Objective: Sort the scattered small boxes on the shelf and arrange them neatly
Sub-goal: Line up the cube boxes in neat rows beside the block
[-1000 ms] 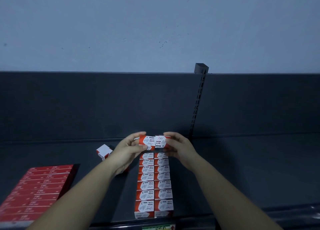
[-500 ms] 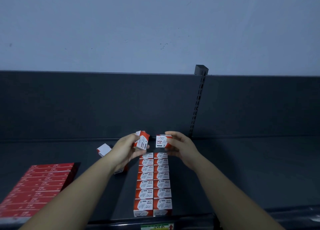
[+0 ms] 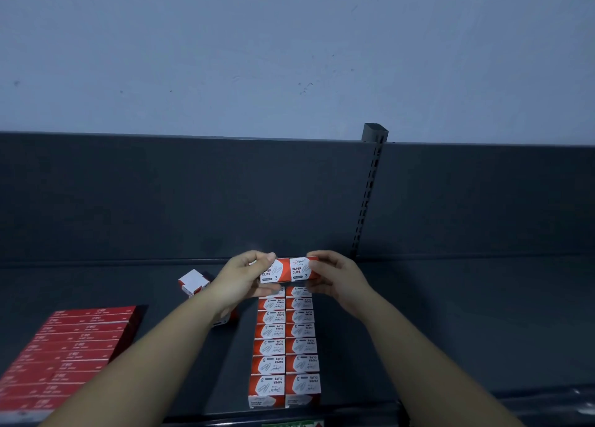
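Two red-and-white paper-clip boxes are held side by side above the far end of the arranged rows. My left hand (image 3: 240,278) pinches the left box (image 3: 272,272); my right hand (image 3: 335,275) pinches the right box (image 3: 301,269). Their printed faces look toward me and their inner edges touch. Below them, two neat columns of paper-clip boxes (image 3: 285,346) run toward the shelf's front edge. One loose box (image 3: 193,281) lies tilted to the left of my left hand. Another box (image 3: 225,318) is mostly hidden under my left forearm.
A flat block of red boxes (image 3: 67,352) lies at the left front of the dark shelf (image 3: 450,330). A slotted upright post (image 3: 368,194) stands against the dark back panel. The shelf's front lip (image 3: 483,407) runs along the bottom.
The two held boxes were apart half a second ago, the left one turned on edge. Now they are joined side by side with their faces toward me.
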Demonstrator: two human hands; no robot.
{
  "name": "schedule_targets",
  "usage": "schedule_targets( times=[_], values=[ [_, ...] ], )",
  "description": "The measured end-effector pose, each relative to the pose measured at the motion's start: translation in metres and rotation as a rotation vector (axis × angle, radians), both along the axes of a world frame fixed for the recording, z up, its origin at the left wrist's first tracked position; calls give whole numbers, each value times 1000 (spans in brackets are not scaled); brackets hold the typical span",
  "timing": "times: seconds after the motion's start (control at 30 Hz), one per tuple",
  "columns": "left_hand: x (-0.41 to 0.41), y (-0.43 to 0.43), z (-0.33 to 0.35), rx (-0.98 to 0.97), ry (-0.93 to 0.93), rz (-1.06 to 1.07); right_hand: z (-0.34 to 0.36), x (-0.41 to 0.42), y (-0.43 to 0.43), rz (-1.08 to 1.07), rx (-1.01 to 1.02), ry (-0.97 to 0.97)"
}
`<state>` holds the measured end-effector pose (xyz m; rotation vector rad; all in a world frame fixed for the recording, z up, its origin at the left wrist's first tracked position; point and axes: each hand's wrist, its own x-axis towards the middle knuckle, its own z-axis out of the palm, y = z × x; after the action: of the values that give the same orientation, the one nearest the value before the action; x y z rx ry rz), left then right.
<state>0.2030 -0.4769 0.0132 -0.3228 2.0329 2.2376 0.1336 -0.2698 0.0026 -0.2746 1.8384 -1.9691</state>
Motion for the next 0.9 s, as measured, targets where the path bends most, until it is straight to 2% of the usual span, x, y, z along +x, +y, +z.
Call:
schedule_targets(
  times=[0.2, 0.33, 0.53, 0.67, 0.9],
  values=[
    [0, -4, 3, -3, -7, -28, 1, 2, 0, 15, 5, -5],
    [-2, -2, 1, 15, -2, 27, 1, 1, -1, 0, 21, 26],
    [-9, -8, -7, -12, 7, -10, 1, -4, 1, -5, 136, 104],
    [-18, -12, -11, 40, 62, 46, -1, -10, 0, -22, 156, 136],
    [-37, -19, -29, -124, 75, 121, -14, -22, -1, -81, 230, 171]
  ],
)
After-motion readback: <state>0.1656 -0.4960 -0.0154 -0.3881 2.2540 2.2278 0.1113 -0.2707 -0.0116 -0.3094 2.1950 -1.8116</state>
